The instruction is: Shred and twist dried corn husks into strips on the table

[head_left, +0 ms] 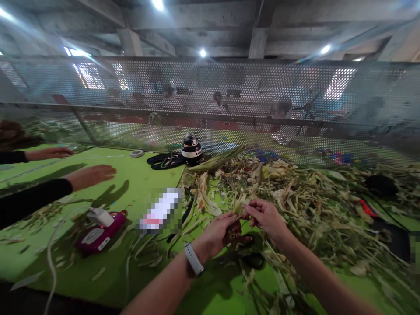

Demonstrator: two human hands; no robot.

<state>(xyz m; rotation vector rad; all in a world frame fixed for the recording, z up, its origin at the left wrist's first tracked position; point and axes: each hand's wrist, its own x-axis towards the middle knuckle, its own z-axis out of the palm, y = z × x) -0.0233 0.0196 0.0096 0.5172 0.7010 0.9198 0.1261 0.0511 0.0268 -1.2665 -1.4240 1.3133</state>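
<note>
Yellowish-green husk | left hand: nearly closed, pinching it | right hand: half-curled, gripping its edge

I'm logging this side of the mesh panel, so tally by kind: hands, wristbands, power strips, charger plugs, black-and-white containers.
Wearer's left hand and right hand: 2
Black-sleeved nearer hand and farther hand: 2
Wristband: 1
Magenta power strip: 1
White charger plug: 1
Black-and-white container: 1
Total: 8

No text can be read with certainty: the lettering on the black bottle's white band is blurred, the label on the magenta power strip illegible, the phone screen pixelated.
</note>
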